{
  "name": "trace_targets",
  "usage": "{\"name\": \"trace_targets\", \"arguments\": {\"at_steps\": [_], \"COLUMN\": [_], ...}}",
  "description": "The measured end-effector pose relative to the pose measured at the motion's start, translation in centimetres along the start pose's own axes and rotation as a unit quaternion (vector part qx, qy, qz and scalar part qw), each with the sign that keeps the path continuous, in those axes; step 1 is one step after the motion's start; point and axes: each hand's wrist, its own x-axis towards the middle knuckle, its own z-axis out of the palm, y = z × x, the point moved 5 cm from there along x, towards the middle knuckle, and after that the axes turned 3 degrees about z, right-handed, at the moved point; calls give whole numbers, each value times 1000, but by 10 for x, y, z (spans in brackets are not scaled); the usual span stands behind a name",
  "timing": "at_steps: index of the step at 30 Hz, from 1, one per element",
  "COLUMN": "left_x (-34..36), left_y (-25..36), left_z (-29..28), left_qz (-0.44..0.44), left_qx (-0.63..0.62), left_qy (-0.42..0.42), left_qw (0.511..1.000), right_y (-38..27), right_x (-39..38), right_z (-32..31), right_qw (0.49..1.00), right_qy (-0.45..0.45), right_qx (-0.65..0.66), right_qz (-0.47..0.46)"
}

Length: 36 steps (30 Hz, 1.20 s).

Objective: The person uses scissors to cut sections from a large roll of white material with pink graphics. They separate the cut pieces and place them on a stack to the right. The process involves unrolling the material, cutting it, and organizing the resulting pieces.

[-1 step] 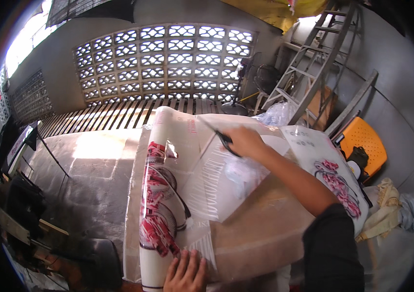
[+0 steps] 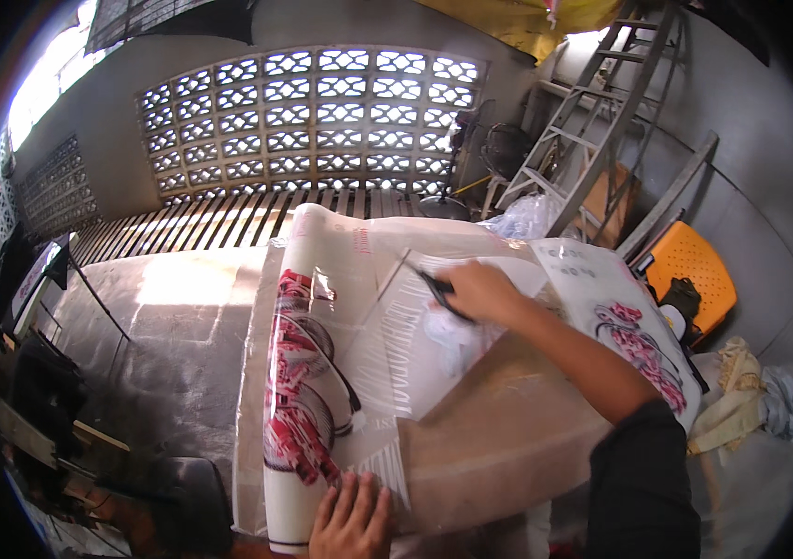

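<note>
My right hand [image 2: 476, 291] grips black-handled scissors [image 2: 443, 289], blades pointing up and left over a clear plastic sheet [image 2: 378, 345] on the table [image 2: 490, 466]. Along the left of that sheet runs a white roll of printed plastic [image 2: 287, 391] with red and black pictures. My left hand [image 2: 352, 517] lies on the near end of the roll, fingers out flat and slightly apart. Beneath the sheet, right of centre, is white lettered material with a pale bluish patch [image 2: 452, 345]. Whether the blades touch the plastic I cannot tell.
Another printed sheet [image 2: 639, 354] lies at the right. Beyond it are an orange plastic chair [image 2: 690, 279], fabric bundles [image 2: 741, 401] and a leaning ladder [image 2: 592, 121]. A fan [image 2: 504, 149] stands by the breeze-block wall. Dark chairs or frames [image 2: 173, 503] crowd the left.
My right hand and the scissors have moved toward me and slightly right, down the sheet. My left hand has shifted slightly left and up in the picture.
</note>
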Motion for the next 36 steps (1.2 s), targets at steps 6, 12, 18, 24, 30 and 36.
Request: {"name": "trace_targets", "arguments": {"at_steps": [6, 12, 18, 24, 30, 36], "left_x": [4, 47, 65, 96, 193, 161], "left_y": [2, 46, 74, 46, 37, 104], "left_z": [-8, 11, 45, 41, -46, -55], "left_qz": [-34, 79, 124, 52, 59, 153], "left_qx": [-70, -141, -131, -309, -350, -177], "left_qy": [5, 33, -36, 44, 284, 310], "left_qw": [997, 986, 983, 949, 891, 922], "right_y": [-16, -9, 9, -28, -19, 34], "right_x": [-233, -370, -420, -444, -378, -335], "right_z": [-33, -22, -34, 1, 11, -2], "right_qw": [962, 909, 909, 937, 974, 843], "right_qy": [-74, 38, 173, -5, 172, 329], "right_qx": [248, 378, 370, 343, 146, 419], "right_qz": [89, 171, 81, -71, -12, 71]}}
